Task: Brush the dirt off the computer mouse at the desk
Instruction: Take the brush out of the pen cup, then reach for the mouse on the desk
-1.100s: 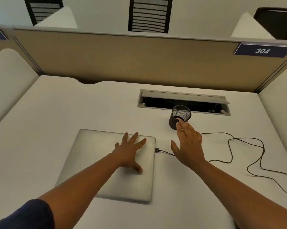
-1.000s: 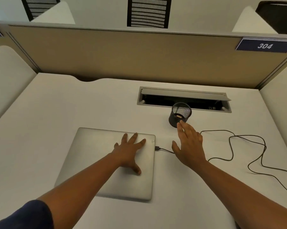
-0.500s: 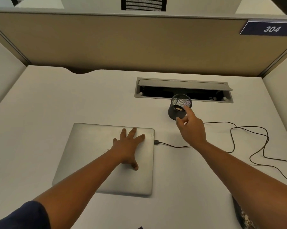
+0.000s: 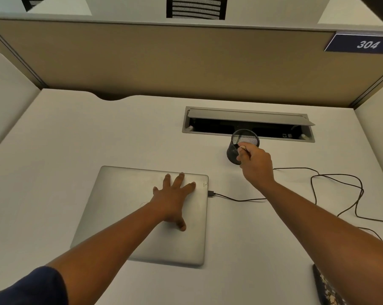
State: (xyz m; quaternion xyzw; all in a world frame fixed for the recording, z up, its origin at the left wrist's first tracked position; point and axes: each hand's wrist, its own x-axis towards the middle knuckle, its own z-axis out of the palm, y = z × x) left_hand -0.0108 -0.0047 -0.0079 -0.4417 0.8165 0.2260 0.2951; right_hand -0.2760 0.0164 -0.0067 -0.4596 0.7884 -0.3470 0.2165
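My right hand (image 4: 255, 165) reaches over the black mesh pen cup (image 4: 241, 143) and pinches the pale wooden end of a brush handle (image 4: 243, 147) at the cup's rim; the rest of the brush is hidden inside. My left hand (image 4: 172, 198) lies flat with spread fingers on the closed silver laptop (image 4: 124, 208). No computer mouse shows in view. A dark patterned pad (image 4: 325, 287) peeks out at the bottom right under my right forearm.
A black cable (image 4: 338, 194) runs from the laptop's right edge and loops across the right of the white desk (image 4: 54, 139). An open grey cable hatch (image 4: 248, 116) sits behind the cup. Beige partitions wall the desk on three sides.
My right hand moved from flat near the cup up to its rim and closed its fingers on the brush handle. My left hand stayed on the laptop. The camera tilted down slightly.
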